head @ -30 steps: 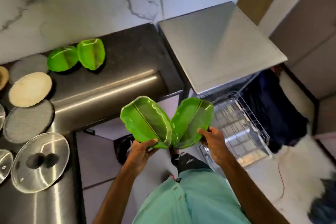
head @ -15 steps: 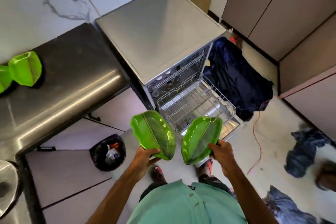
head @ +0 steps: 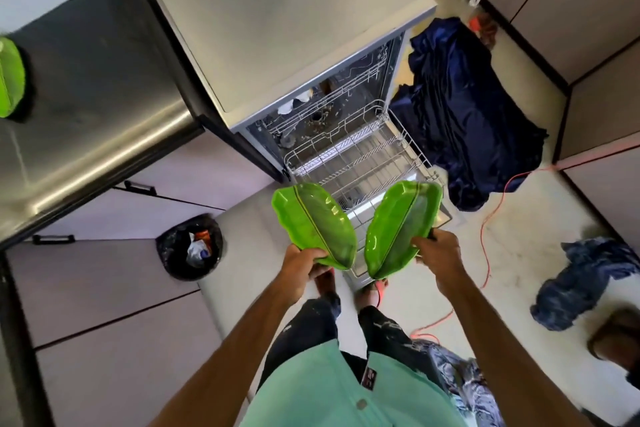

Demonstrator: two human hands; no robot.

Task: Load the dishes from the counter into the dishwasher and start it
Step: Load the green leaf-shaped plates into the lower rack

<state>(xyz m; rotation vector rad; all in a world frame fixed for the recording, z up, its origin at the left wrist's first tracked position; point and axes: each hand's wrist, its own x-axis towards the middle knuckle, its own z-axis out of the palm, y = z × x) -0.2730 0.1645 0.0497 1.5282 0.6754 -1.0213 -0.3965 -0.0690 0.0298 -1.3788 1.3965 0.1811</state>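
Closer to rack (head: 360, 163) — left hand (head: 301, 267) gripping left plate (head: 311, 222); right hand (head: 440, 258) gripping right plate (head: 401, 222)

Dark counter (head: 104, 80): green leaf plate (head: 10, 80) at left edge. Floor (head: 526, 225): bin (head: 190, 246), navy cloth (head: 460, 114), orange cable (head: 483, 226).

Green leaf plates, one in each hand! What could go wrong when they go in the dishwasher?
1. The left hand grips the left plate and the right hand grips the right plate only at the near end, both tilted. One could slip and fall onto the pulled-out rack or the floor.
2. The orange cord runs across the floor close to the feet, so the person might trip on it.
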